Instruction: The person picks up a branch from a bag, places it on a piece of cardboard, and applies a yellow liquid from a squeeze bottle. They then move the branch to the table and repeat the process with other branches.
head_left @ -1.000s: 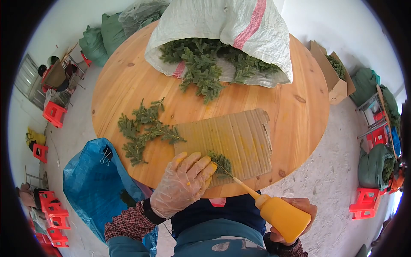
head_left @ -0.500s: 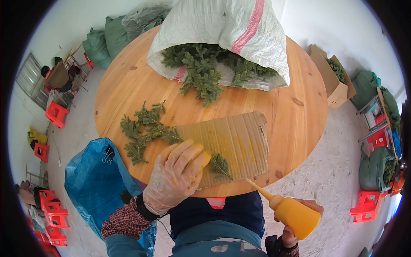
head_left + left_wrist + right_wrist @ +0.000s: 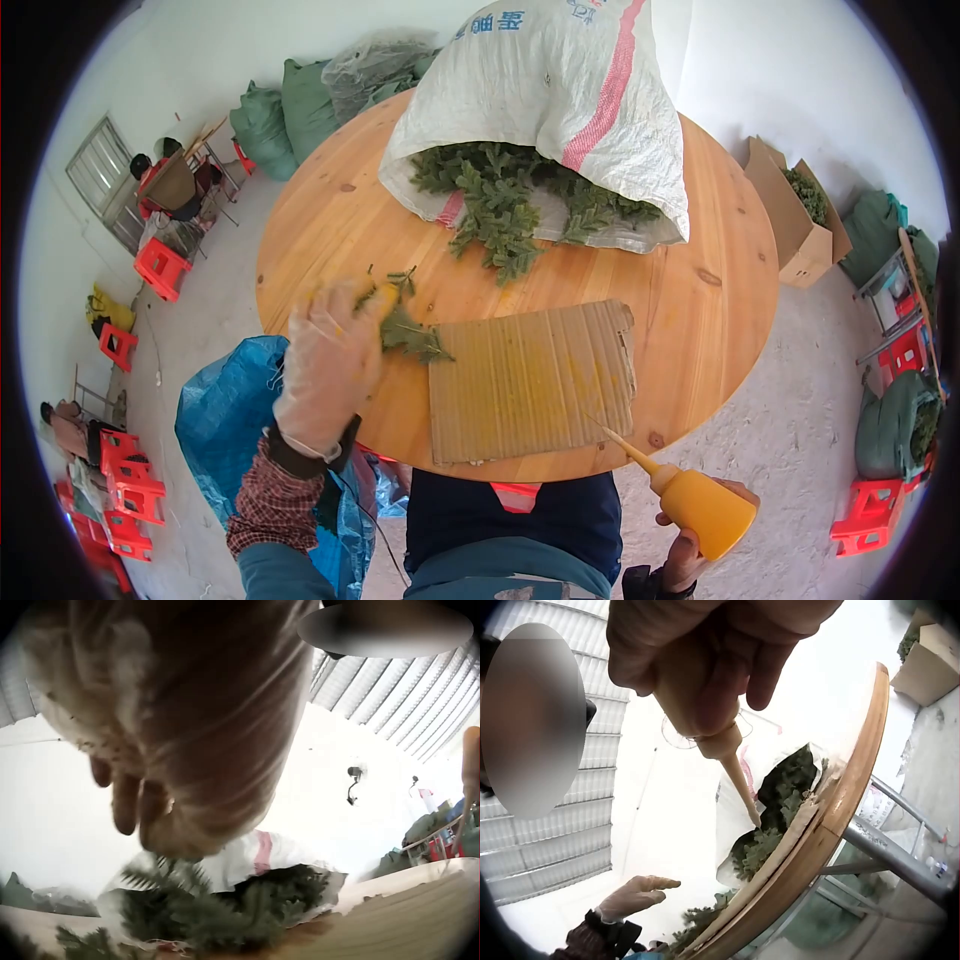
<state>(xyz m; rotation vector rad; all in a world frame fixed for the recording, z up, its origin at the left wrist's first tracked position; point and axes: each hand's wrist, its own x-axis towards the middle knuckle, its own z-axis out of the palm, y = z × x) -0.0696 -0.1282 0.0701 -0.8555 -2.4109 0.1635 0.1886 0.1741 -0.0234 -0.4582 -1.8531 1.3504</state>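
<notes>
My gloved left hand [image 3: 330, 365], in a clear plastic glove with yellow-stained fingertips, hovers over the fir sprigs [image 3: 420, 340] left of the cardboard. In the right wrist view its fingers [image 3: 660, 883] reach forward, thumb apart, with nothing seen between them. My bare right hand [image 3: 690, 560] grips a yellow squeeze bottle [image 3: 708, 510] at the table's front edge. Its long thin nozzle [image 3: 625, 442] points up and left, the tip overlapping the corrugated cardboard [image 3: 530, 380] in the head view. Yellow smears mark the bare cardboard.
On the round wooden table [image 3: 700, 350], a white woven sack [image 3: 540, 100] lies with fir branches [image 3: 495, 215] spilling from its mouth. A blue bag [image 3: 225, 400] hangs below the left edge. An open carton [image 3: 800, 220] and red stools [image 3: 162, 268] stand on the floor around.
The small sprig that lay on the cardboard by my left fingers is gone from there. My left hand has moved left and away to the other sprigs. The bottle has drawn back right.
</notes>
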